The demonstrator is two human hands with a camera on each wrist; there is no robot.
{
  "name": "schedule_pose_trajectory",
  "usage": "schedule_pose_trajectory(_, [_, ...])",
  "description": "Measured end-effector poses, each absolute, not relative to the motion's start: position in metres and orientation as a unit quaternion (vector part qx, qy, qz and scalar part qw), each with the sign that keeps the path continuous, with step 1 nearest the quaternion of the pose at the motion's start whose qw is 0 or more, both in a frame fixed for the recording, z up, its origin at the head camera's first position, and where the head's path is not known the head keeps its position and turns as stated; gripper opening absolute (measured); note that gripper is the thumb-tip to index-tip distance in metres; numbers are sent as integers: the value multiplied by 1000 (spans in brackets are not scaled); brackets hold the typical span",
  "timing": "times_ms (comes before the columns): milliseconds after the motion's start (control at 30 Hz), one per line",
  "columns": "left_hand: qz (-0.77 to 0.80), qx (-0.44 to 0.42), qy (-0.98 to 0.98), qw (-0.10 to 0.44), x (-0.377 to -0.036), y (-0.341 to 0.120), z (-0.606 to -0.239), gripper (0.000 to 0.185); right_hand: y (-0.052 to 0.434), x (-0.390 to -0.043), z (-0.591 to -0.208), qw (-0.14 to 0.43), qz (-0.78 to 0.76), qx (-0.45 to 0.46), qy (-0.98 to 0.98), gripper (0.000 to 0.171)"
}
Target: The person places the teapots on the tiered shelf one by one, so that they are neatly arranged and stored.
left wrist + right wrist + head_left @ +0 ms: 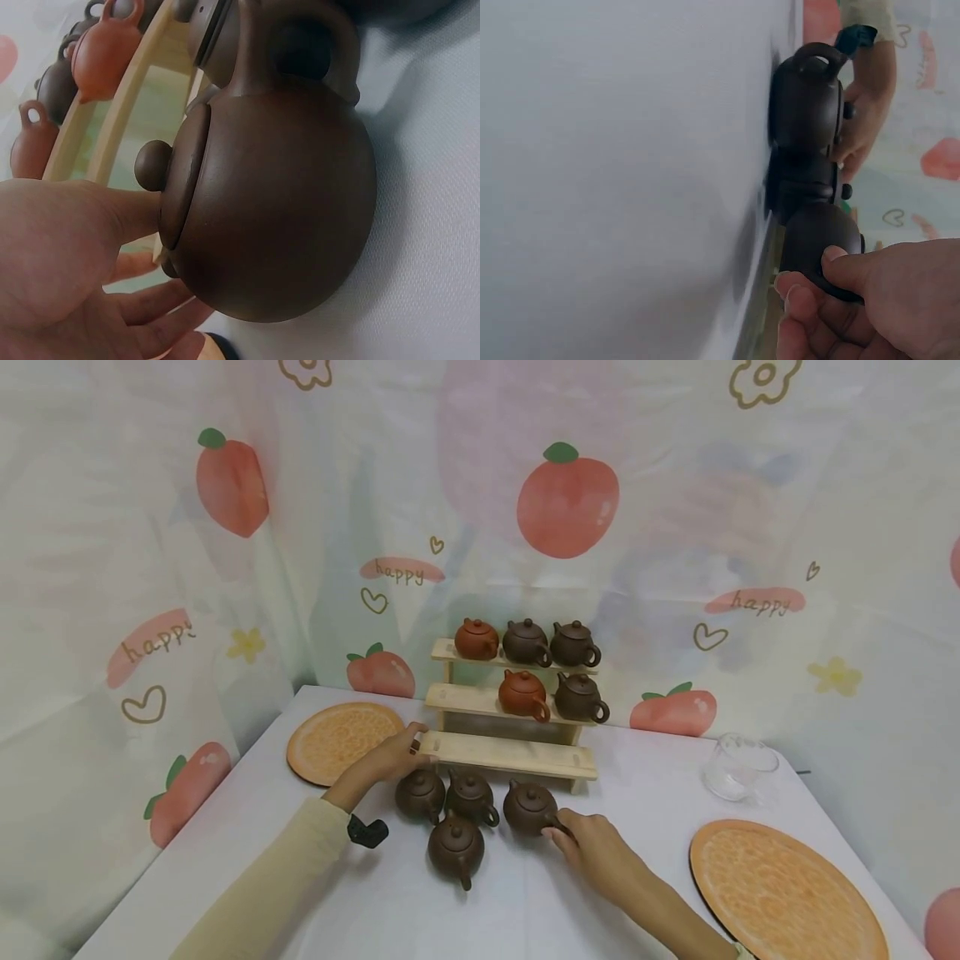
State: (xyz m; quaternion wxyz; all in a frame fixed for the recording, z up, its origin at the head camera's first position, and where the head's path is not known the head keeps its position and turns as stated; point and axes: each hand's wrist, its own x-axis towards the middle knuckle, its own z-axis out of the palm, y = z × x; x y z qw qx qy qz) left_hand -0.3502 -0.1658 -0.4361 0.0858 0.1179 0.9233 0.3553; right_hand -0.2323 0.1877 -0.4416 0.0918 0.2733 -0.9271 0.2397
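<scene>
My right hand (600,852) pinches the handle of a dark brown teapot (528,808) between thumb and fingers, in front of the wooden stand (510,753). Whether this teapot touches the table is hard to tell. At the left end of the lowest shelf, my left hand (393,753) grips the board, thumb in front; its fingertips are partly hidden. Close by that hand is a dark teapot (277,202). Two more dark teapots, one behind (470,795) and one in front (456,847), stand on the table.
On the top shelf are a red-brown teapot (477,639) and two dark ones; the middle shelf bears another red-brown teapot (523,693) and a dark one (580,697). Round orange mats (787,889) lie left and right. A clear glass vessel (738,768) stands back right.
</scene>
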Motion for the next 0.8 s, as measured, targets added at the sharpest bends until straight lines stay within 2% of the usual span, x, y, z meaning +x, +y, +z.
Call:
schedule_pose_trajectory(567, [353,120,924,81,-347,-164,-435,63,152,-271,-398,61,262,251,-930,23])
schedule_pose_trajectory(800, [355,125,923,80,-350,-165,-436,63,129,-291,-387,90,252,268,-925,29])
